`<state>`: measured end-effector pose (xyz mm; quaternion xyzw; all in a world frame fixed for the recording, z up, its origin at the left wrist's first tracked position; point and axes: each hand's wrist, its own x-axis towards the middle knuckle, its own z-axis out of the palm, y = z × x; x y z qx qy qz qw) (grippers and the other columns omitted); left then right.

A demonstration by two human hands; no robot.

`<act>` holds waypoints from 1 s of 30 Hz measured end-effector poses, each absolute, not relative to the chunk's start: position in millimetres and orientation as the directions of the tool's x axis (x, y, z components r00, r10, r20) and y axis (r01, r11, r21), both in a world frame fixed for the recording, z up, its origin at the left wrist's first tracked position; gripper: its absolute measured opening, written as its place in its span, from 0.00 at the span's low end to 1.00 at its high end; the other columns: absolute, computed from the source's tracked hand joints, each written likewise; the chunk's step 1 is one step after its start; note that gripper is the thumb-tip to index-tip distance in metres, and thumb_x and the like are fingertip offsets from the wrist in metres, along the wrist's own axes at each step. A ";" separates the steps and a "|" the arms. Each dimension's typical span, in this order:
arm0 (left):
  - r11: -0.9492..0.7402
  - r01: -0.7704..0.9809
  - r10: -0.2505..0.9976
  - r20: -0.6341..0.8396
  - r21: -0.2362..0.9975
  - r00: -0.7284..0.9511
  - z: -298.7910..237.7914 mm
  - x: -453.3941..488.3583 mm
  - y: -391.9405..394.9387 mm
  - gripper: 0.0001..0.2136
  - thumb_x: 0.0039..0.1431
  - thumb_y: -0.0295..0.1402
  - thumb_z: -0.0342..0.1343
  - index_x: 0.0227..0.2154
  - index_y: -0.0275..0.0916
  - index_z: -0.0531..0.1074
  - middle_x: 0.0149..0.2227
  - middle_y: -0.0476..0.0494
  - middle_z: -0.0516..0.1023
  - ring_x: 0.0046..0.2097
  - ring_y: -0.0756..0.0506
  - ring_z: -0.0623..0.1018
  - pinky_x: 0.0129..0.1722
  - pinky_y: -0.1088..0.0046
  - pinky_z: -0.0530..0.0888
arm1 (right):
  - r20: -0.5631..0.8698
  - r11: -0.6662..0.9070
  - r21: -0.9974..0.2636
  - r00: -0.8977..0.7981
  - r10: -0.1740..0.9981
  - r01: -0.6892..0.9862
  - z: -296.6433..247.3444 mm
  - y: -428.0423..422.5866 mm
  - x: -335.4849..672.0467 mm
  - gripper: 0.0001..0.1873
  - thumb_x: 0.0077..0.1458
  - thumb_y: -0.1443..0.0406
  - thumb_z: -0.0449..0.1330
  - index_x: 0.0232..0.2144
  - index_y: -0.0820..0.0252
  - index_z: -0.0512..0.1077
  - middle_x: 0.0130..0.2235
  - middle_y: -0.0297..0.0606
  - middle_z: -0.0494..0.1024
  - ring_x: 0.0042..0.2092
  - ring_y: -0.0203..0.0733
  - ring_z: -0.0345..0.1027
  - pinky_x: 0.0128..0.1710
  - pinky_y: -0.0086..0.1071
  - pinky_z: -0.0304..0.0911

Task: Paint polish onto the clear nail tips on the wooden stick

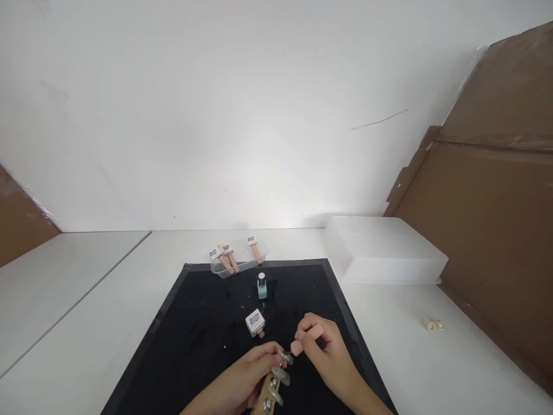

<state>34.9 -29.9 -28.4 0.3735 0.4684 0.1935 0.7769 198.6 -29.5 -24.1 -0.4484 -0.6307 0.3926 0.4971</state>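
My left hand is closed round a wooden strip with metal balls and clear false nail tips standing off it. My right hand pinches the long peach cap of a nail polish brush. The cap's lower end is close to the nail tip at the far end of the strip; whether the bristles touch it I cannot tell. In front of my hands lies a white nail polish bottle with a colourful label, its neck uncapped. Behind it stands a teal nail polish bottle.
Under my hands is a black mat on a white table. A clear tray at the mat's back edge holds 3 peach-capped bottles. An upturned white bin and small cream rings are on the right, beside brown cardboard.
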 end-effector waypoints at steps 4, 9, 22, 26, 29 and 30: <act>0.638 0.078 0.638 -0.582 0.766 0.504 -28.9 32.8 -29.6 0.10 0.46 0.40 0.54 0.26 0.39 0.65 0.20 0.56 0.61 0.20 0.56 0.59 0.20 0.82 0.58 | 0.283 0.288 -0.952 -0.067 0.957 0.101 -26.9 -28.3 198.2 0.12 0.45 0.73 0.51 0.14 0.58 0.59 0.17 0.29 0.65 0.19 0.33 0.61 0.20 0.26 0.54; 0.650 0.045 0.642 -0.580 0.758 0.501 -33.2 31.5 -29.3 0.09 0.46 0.39 0.55 0.27 0.39 0.65 0.20 0.56 0.62 0.20 0.56 0.61 0.21 0.82 0.61 | 0.334 0.338 -0.939 -0.070 0.940 0.057 -27.9 -28.8 200.2 0.13 0.50 0.71 0.51 0.16 0.59 0.62 0.20 0.31 0.69 0.23 0.35 0.64 0.25 0.27 0.58; 0.653 0.033 0.646 -0.578 0.757 0.498 -32.3 33.1 -28.5 0.08 0.45 0.38 0.54 0.27 0.39 0.65 0.20 0.57 0.61 0.20 0.57 0.60 0.21 0.82 0.61 | 0.357 0.367 -0.926 -0.109 0.928 0.086 -28.1 -28.5 201.4 0.15 0.50 0.73 0.52 0.14 0.59 0.61 0.18 0.30 0.69 0.22 0.34 0.63 0.24 0.27 0.57; 0.669 0.031 0.646 -0.602 0.742 0.470 -29.5 34.6 -28.9 0.09 0.45 0.38 0.55 0.27 0.38 0.66 0.20 0.57 0.62 0.20 0.57 0.60 0.22 0.81 0.63 | 0.344 0.364 -0.921 -0.151 0.927 0.136 -25.1 -29.0 201.4 0.09 0.53 0.70 0.53 0.22 0.60 0.68 0.23 0.33 0.73 0.26 0.36 0.65 0.26 0.27 0.58; 0.670 0.033 0.643 -0.602 0.742 0.473 -30.4 34.8 -29.6 0.10 0.44 0.39 0.56 0.27 0.39 0.65 0.20 0.57 0.62 0.20 0.56 0.60 0.22 0.81 0.63 | 0.327 0.351 -0.922 -0.157 0.932 0.163 -25.8 -28.3 200.3 0.10 0.52 0.71 0.54 0.20 0.60 0.67 0.22 0.33 0.73 0.25 0.36 0.64 0.26 0.27 0.57; 0.665 0.037 0.644 -0.598 0.746 0.478 -31.5 34.5 -29.6 0.10 0.44 0.39 0.56 0.27 0.39 0.65 0.20 0.57 0.62 0.20 0.56 0.60 0.22 0.81 0.63 | 0.325 0.347 -0.924 -0.152 0.934 0.159 -26.6 -28.1 200.0 0.11 0.51 0.71 0.53 0.18 0.60 0.66 0.21 0.32 0.72 0.24 0.36 0.63 0.25 0.27 0.57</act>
